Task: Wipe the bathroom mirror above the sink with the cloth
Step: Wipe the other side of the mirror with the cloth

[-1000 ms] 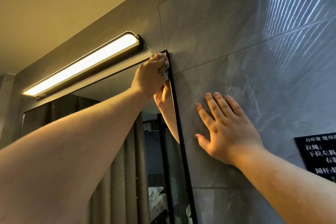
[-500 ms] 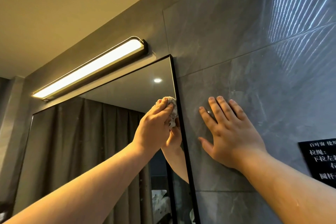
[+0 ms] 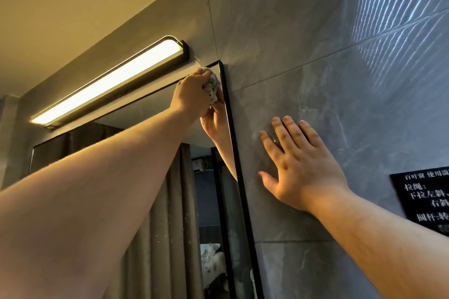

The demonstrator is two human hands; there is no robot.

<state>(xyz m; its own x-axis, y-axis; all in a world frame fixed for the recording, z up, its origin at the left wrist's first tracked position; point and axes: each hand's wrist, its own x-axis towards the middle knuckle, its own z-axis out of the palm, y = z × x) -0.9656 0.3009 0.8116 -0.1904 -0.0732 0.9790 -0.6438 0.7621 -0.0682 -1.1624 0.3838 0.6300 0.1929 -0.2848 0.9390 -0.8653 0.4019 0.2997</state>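
Grey stone-look wall tiles (image 3: 303,39) fill most of my view, with a lit bar lamp (image 3: 109,85) mounted just above the black-framed mirror (image 3: 155,238). I see my left hand (image 3: 192,94) reaching up to the mirror's top right corner, fingers curled round a bunched pale cloth (image 3: 213,86) and pressing it against the glass right beside the frame; its reflection meets it there. My right hand (image 3: 301,167) lies flat on the tile just beside the frame, fingers straight and slightly spread, holding nothing. I see a black sign (image 3: 425,201) with white characters near the right edge.
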